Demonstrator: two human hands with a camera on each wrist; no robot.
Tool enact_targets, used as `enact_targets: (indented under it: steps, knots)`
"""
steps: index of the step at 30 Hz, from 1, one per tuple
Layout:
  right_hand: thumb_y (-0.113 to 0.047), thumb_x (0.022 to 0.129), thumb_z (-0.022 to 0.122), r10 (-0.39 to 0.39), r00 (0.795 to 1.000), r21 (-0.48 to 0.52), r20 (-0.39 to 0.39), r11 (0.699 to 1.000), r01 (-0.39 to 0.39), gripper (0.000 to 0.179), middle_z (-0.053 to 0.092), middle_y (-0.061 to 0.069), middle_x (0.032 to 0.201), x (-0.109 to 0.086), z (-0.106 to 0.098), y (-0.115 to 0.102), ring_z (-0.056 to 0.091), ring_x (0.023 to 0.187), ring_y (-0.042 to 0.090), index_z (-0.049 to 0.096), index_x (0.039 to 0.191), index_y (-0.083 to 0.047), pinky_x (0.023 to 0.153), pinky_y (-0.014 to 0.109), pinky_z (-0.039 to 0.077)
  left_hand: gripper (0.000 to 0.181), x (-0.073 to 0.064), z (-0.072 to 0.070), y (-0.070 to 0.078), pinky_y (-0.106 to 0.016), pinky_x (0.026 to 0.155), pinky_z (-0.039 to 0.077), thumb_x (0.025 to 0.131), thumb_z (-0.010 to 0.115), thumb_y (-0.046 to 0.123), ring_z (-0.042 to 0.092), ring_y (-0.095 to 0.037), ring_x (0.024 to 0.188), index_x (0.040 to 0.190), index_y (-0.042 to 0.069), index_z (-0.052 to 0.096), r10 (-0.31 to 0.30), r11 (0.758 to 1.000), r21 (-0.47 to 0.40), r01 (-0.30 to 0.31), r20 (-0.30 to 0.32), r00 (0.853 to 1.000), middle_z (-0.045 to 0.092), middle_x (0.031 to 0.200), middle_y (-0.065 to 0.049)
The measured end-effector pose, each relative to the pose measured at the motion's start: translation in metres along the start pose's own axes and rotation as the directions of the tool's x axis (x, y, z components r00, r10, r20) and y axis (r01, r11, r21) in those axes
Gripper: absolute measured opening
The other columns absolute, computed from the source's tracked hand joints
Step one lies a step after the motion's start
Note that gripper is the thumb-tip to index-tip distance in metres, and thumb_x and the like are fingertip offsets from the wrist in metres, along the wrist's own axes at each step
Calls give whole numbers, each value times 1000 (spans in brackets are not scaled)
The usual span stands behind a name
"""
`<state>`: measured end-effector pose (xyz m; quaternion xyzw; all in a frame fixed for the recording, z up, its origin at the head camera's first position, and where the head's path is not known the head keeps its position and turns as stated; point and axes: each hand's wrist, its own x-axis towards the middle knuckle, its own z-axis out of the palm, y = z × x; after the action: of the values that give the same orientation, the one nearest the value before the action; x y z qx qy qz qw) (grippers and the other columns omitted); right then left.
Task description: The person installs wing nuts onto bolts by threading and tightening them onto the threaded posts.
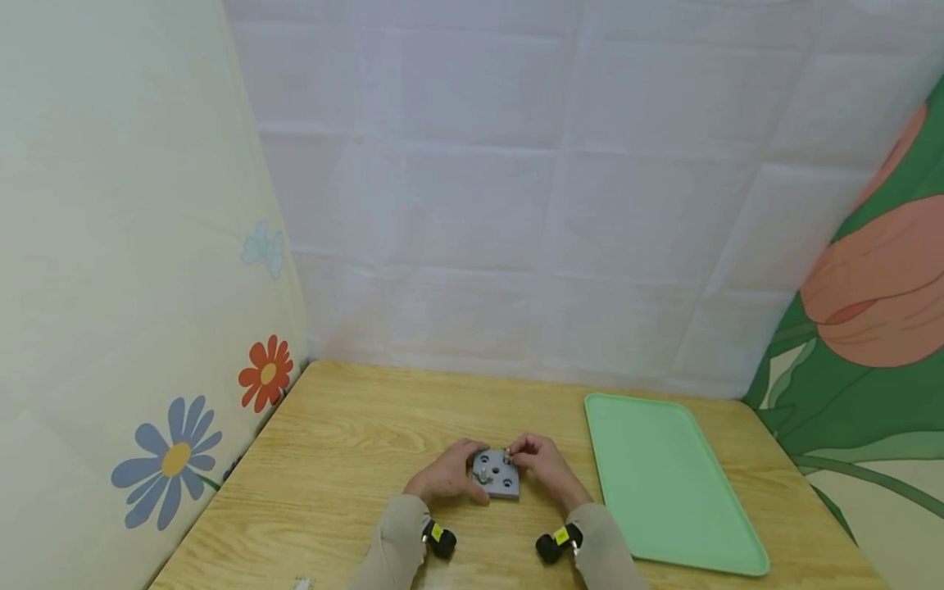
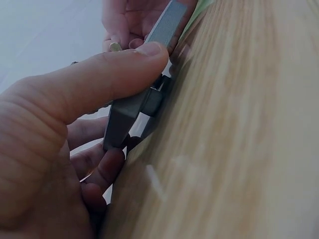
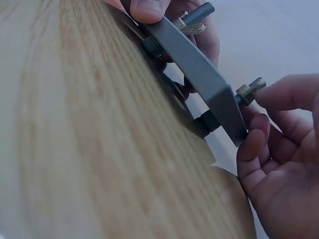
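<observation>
A grey metal plate (image 1: pixel 505 490) with several holes lies between the hands, raised on black bolt heads (image 3: pixel 207 123) beneath it. My left hand (image 1: pixel 446 474) grips the plate from the left, its thumb over the near edge. One bolt (image 3: pixel 200 13) carries a brass wing nut (image 3: pixel 193 27) on the plate's left part. At the far right corner, a second bolt (image 3: pixel 258 82) sticks up with a brass-coloured nut (image 3: pixel 243 93) low on its thread. My right hand (image 1: pixel 547 467) pinches at this nut with thumb and forefinger, other fingers curled by the plate's edge.
A light green tray (image 1: pixel 667 483) lies to the right of the right forearm on the wooden table (image 1: pixel 354 426). A small pale object (image 1: pixel 302 583) shows at the bottom edge of the head view. White and floral cloths surround the table's back and sides.
</observation>
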<state>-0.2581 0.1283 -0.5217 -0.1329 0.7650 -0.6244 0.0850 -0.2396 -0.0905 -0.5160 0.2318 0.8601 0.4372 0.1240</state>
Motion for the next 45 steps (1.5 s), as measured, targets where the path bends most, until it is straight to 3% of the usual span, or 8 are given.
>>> enact_targets:
  steps: [6, 11, 17, 25, 29, 35, 40, 45]
  knots:
    - [6, 84, 63, -3, 1000, -43, -1, 999, 3, 20, 63, 16, 93, -12, 4, -26, 55, 81, 17, 58, 102, 13, 71, 28, 45, 81, 0, -1, 1, -41, 101, 35, 67, 86, 22, 46, -21, 116, 135, 5, 47, -17, 1000, 0, 17, 1, 1000, 49, 124, -1]
    - [3, 83, 65, -8, 1000, -79, 11, 997, 8, 28, 62, 14, 93, -14, 3, -31, 54, 81, 17, 59, 110, 12, 68, 26, 45, 81, 0, -1, -1, -41, 101, 35, 67, 86, 23, 46, -20, 116, 136, 6, 47, -22, 1000, 1, 22, -1, 1000, 48, 125, -1]
    - [1, 83, 68, -19, 1000, -124, 8, 992, 20, 20, 62, 10, 89, -10, 3, -21, 53, 78, 17, 62, 101, 8, 65, 26, 44, 81, 0, 0, -3, -43, 102, 33, 67, 86, 24, 45, -21, 117, 136, 7, 47, -25, 1000, -12, 25, 1, 1000, 48, 126, -1]
    - [-8, 80, 74, 18, 999, -144, -51, 989, -25, 14, 61, 0, 82, -1, 3, 4, 52, 75, 15, 64, 88, -2, 63, 25, 43, 80, 0, 2, -4, -43, 102, 34, 67, 86, 22, 45, -21, 118, 136, 9, 47, -34, 998, -46, 34, 5, 999, 47, 127, -1]
    - [-8, 82, 73, 4, 999, -139, -48, 990, -11, 12, 61, 1, 83, -5, 3, -5, 52, 76, 14, 64, 87, -1, 64, 25, 43, 81, 1, 2, -3, -43, 102, 34, 67, 86, 22, 45, -21, 117, 136, 9, 47, -32, 999, -43, 31, -5, 999, 48, 126, -1]
    - [-4, 91, 57, -1, 1000, -28, 1, 1000, 1, 17, 65, 11, 90, -15, 3, -29, 55, 78, 15, 61, 90, 13, 71, 29, 46, 81, 1, 0, -2, -42, 102, 34, 67, 86, 23, 45, -20, 117, 137, 8, 47, -24, 999, -30, 24, -4, 1000, 48, 126, 0]
    - [4, 87, 55, -44, 999, 12, 31, 999, 44, 12, 66, 17, 99, -8, 0, -14, 57, 87, 15, 59, 88, 15, 75, 27, 45, 80, 0, -1, -2, -43, 101, 35, 68, 86, 24, 44, -22, 119, 136, 9, 47, -22, 1000, -7, 22, 0, 1000, 46, 129, -1]
    - [2, 84, 66, -41, 999, -48, 12, 998, 42, 5, 67, 12, 96, -1, 0, 6, 58, 87, 16, 63, 86, 4, 75, 26, 46, 81, 0, 1, -3, -42, 102, 34, 67, 86, 24, 45, -21, 119, 137, 8, 47, -30, 999, -20, 30, 0, 1000, 47, 129, -1]
